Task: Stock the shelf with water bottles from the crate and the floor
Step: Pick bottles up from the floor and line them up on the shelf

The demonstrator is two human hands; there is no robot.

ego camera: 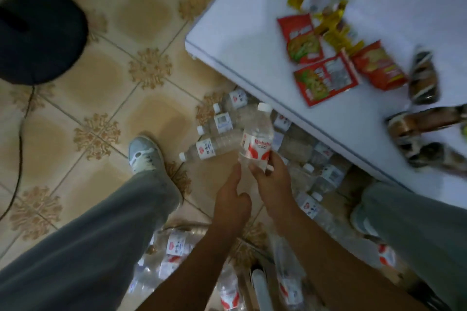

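**One bottle up, plenty more underfoot**

Here we are, looking straight down, and the right hand (271, 179) has a water bottle (256, 141) in its grip: thumb and fingers curled round the lower body, just under the red-and-white label. The bottle stands close to upright, white cap pointing up and away from the wrist, long axis running roughly in line with the forearm. The left hand (231, 199) sits right beside it, holding nothing, fingers loosely bent, forefinger reaching towards the bottle's base; it looks to be just touching it, though blur makes that hard to call.

Below them, more bottles lie on their sides on the tiled floor (106, 63), a loose cluster (217, 134) tucked against the edge of the white surface (242, 40) where snack packets (326, 63) are spread out. Another heap of bottles (174, 252) sits nearer the person's legs.

No shelf in view, so the held bottle has yet to be carried off. For the next floor bottle, the free left hand is the one to go down, and it would need to come across the bottle's length.
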